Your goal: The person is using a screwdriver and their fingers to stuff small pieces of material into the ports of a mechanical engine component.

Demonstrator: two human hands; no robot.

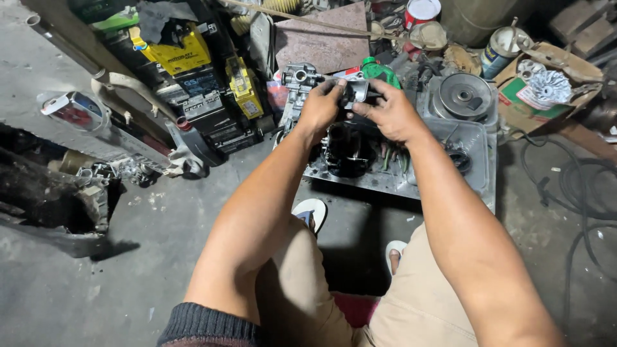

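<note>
Both my hands meet upper middle of the frame on a small metal part [355, 92] — left hand [319, 108] curled round its left side, thumb and fingertips pinched closed on it, right hand [387, 113] clamped on the right side with fingers folded over the top. Part sits between the two palms, held just above the dark engine block [347, 151] that rests in the metal tray [479, 172]. My call on doing this well: keep both grips tight, work the part straight over the block, not tilted; I can't tell what the hidden underside is doing. Just left of my left knuckles, a grey carburetor-like casting [297, 80], near enough to bump. Right of my right hand, a round pulley [464, 94] on a housing, close. Behind the fingers, a green bottle cap [375, 66] and clutter — little room upward in the frame. Tray's near edge runs lower middle, above my sandals [311, 211]; open concrete floor [154, 231] lower left gives the elbows room. Stacked batteries [199, 87], yellow and black, upper left, well apart. Cardboard box [565, 83] with a finned part upper right; black cables [578, 186] coil on the floor at right — snag risk, I'd judge, if the right elbow swings out. Beige shorts [411, 302] fill the bottom.
</note>
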